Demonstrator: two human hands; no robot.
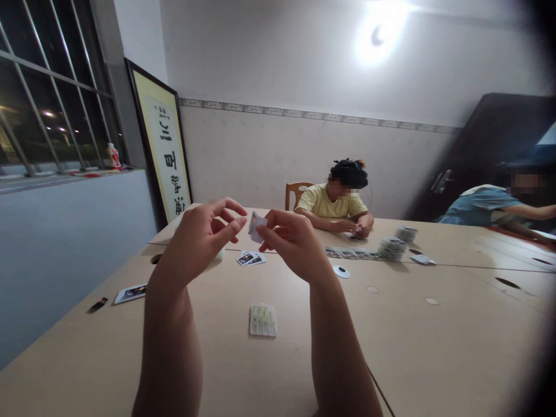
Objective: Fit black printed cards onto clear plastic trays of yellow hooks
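Above the table (230, 370), the right hand (297, 237) pinched a small white packet (255, 225) (light, soft and easily creased, presumably; best held by its edges); the left hand (195, 243), empty, curled narrowly beside it.

White glare, dark window (46, 81)
We see the lamp (377, 36) blown out up top, soft shadows on the table (278, 376), the door (471, 145) leaning with distortion, black vignetting at right.
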